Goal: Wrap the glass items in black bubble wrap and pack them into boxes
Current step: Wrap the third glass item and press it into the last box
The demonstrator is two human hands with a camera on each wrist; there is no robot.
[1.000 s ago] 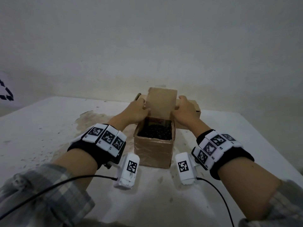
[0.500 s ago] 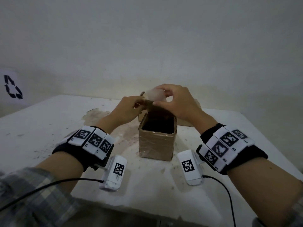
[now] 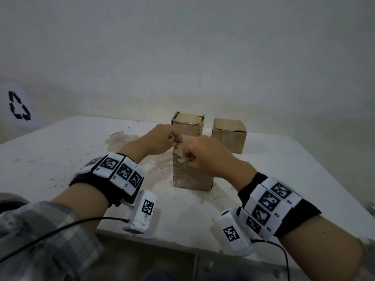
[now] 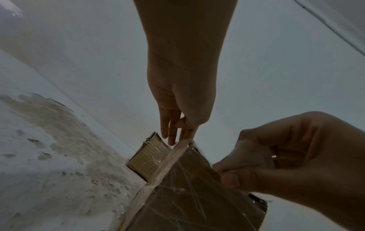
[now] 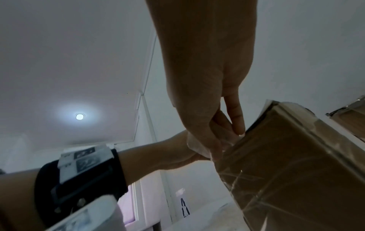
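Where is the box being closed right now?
Head view: the box stands mid-table between both hands, nearer than two other boxes.

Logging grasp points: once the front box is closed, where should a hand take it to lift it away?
Probably by the two side walls of the front box, from above, thumb on one side and fingers on the other. It stands upright, taller than wide, with bare table to its left and right; shiny tape on its walls may be slippery.
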